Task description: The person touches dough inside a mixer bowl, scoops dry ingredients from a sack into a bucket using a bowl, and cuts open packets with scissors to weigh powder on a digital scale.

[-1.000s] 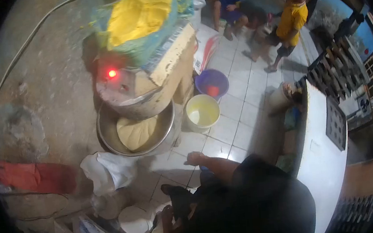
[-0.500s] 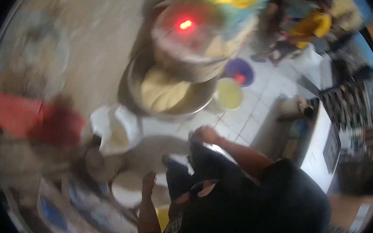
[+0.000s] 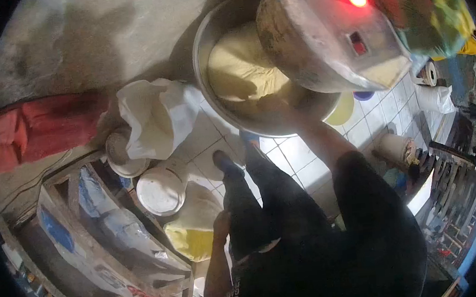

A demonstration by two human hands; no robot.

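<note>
A wide metal bowl (image 3: 204, 66) with pale dough (image 3: 236, 64) in it stands on the tiled floor, partly under a metal machine housing (image 3: 319, 39) with a red light. My right hand (image 3: 280, 111) reaches over the bowl's near side, low by the dough's edge; its fingers are shadowed and blurred, so their grip is unclear. Near my left leg hangs my left hand (image 3: 221, 224), beside a pale bag with a yellow lower part (image 3: 192, 242). How its fingers are held cannot be made out.
Left of the bowl are an open white sack (image 3: 153, 119) and a lidded white bucket (image 3: 161, 191). A wooden rack (image 3: 77, 247) fills the lower left. Red material (image 3: 44, 128) lies along the wall. A pale yellow bucket (image 3: 343, 111) stands behind the bowl's right side.
My view has come closer to the bowl and machine and swung left. My right hand has moved from above the floor into the bowl area. My left hand stays low at my side.
</note>
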